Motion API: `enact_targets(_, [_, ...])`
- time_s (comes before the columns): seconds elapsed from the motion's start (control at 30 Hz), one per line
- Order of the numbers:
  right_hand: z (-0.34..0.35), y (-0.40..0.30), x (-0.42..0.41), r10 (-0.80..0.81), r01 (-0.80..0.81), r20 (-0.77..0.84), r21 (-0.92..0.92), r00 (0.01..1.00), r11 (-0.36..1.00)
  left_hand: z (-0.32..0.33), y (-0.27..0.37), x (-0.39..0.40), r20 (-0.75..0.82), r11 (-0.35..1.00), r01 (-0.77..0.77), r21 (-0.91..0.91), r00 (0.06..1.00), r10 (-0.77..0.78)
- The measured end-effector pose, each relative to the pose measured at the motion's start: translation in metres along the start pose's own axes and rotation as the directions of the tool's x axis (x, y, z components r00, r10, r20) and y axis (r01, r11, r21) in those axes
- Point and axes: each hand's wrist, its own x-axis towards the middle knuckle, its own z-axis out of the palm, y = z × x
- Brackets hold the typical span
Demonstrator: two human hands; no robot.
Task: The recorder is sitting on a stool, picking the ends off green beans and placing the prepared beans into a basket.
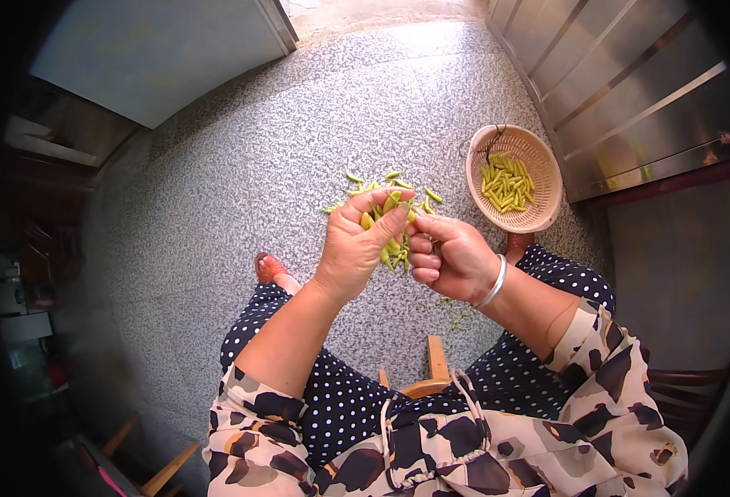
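Observation:
Several yellow-green chili peppers (392, 201) are gathered in my left hand (353, 248), with thumb and fingers closed around them. The thumb and forefinger of my right hand (461, 256) pinch the end of one pepper beside my left thumb; its other fingers are curled in. On the speckled floor below, a loose pile of chili peppers (434, 196) is partly hidden by both hands. To the right stands a pink plastic colander basket (548, 197), and a heap of chili peppers (506, 183) lies in it.
Small green stem scraps (458, 315) are scattered on the floor between my knees. A wooden stool (436, 357) shows beneath me. Metal door panels (625, 81) rise at the right, behind the basket. A pale panel (166, 56) is at upper left, a dark wooden chair (688, 378) at lower right.

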Motion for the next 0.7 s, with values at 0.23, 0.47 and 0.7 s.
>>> enact_targets(0.23, [0.004,-0.016,0.000,-0.146,0.075,-0.096,-0.524,0.985,0.848,-0.012,0.001,0.004,0.023,0.998,0.043,-0.049,0.999,-0.042])
enact_targets(0.47, [0.017,-0.031,-0.008,-0.525,0.507,0.226,-0.713,0.821,0.485,-0.012,0.000,-0.001,0.170,0.970,0.157,0.187,0.967,-0.190])
enact_targets(0.7, [0.015,-0.029,-0.007,-0.613,0.568,0.183,-0.637,0.768,0.521,-0.011,0.002,-0.002,0.177,0.960,0.209,0.187,0.954,-0.243])
